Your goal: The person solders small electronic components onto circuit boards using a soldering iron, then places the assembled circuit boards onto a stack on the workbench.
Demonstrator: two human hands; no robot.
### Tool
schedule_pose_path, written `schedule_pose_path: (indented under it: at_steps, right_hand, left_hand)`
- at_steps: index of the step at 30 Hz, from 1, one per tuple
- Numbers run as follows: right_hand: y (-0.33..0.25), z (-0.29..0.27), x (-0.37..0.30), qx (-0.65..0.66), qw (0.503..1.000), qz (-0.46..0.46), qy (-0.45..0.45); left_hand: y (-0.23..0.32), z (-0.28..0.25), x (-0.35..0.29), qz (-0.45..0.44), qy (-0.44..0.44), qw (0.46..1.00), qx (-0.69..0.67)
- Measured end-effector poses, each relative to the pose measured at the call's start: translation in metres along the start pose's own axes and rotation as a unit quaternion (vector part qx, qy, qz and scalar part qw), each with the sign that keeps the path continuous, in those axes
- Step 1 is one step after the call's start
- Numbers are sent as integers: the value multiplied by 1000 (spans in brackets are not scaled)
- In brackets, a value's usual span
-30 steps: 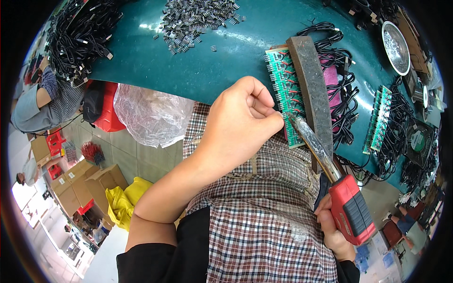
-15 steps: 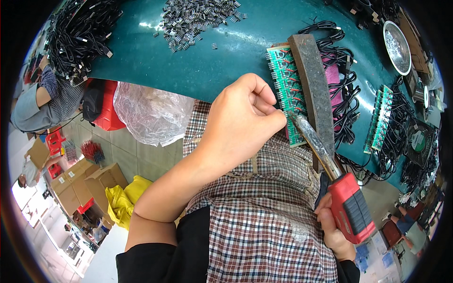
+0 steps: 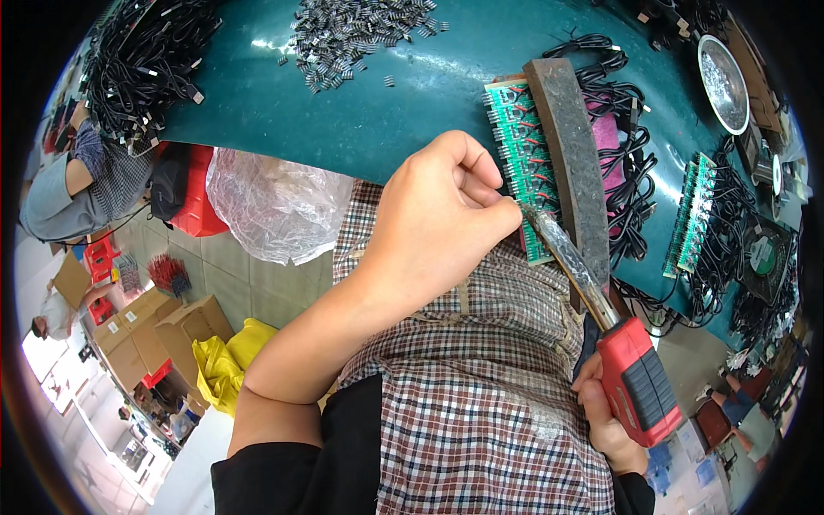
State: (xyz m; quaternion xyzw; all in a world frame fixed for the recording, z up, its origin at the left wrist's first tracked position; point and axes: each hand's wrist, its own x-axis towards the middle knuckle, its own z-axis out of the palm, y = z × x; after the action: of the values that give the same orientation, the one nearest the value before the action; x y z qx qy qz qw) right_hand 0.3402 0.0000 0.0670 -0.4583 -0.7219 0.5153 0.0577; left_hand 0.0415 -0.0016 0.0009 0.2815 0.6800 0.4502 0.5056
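Note:
My right hand grips the red and black handle of a soldering iron, whose metal shaft slants up and left to the lower part of a green circuit board strip. Red wires and rows of small parts line that strip. It lies along a dark bar-shaped block at the table's edge. Close to the iron's tip, my left hand has thumb and forefinger pinched at the strip's left side. Whatever sits in the pinch is hidden by the fingers.
Small metal connectors lie heaped on the green table. Black cables pile up at far left; more surround a second board strip at right. A metal bowl stands far right. Clear plastic hangs below the table edge.
The soldering iron's tip has shifted slightly up and left, nearer my left fingertips. My left hand stays almost in place.

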Motion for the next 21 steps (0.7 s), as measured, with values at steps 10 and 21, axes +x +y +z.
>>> schedule_pose_path:
  at_steps: [10, 21]
  right_hand:
    - [6, 0, -6, -46, 999, -10, 1]
    - [4, 0, -9, -11, 1000, 13, 6]
  left_hand:
    - [0, 0, 0, 1, 0, 1000, 1]
    - [1, 0, 0, 2, -1, 1000, -7]
